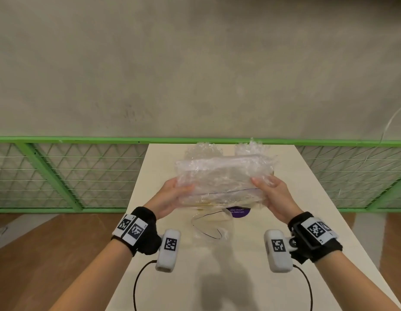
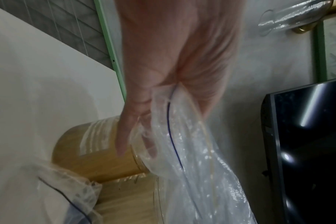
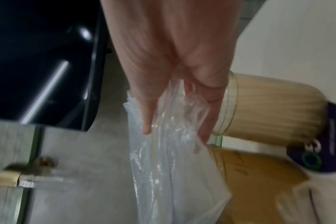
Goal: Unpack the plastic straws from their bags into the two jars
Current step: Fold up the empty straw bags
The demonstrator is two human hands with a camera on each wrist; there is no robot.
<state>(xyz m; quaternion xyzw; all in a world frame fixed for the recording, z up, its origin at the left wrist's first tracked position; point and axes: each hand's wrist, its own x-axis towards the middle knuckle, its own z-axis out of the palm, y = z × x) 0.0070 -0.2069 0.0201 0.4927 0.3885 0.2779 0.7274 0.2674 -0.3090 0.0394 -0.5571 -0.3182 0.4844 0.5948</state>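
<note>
— While both hands are up over the bench, what have they got?

— One clear plastic bag, held flat between them above the middle of the bench. The left hand pinches its left edge, thumb on top and fingers underneath; the right hand grips the right edge the same way.

— Anything inside it?

— Hard to say from the head view; it looks crinkled and see-through. The left wrist view shows the film bunched in the crook of the thumb, with a dark blue line running down the bag.

— And the jars?

— Right below the bag. From the left wrist you see one jar packed with pale yellow straws, standing on the bench just beyond the fingertips. The right wrist view shows the second jar, also full of straws, with a purple round label at its foot. In the head view the held bag covers both, only that label peeking out.

— Anything else lying about?

— A second clear bag sits flat on the bench nearer the person, with a thin dark line along it. Behind the bench runs a green mesh fence, then a grey wall.
</note>
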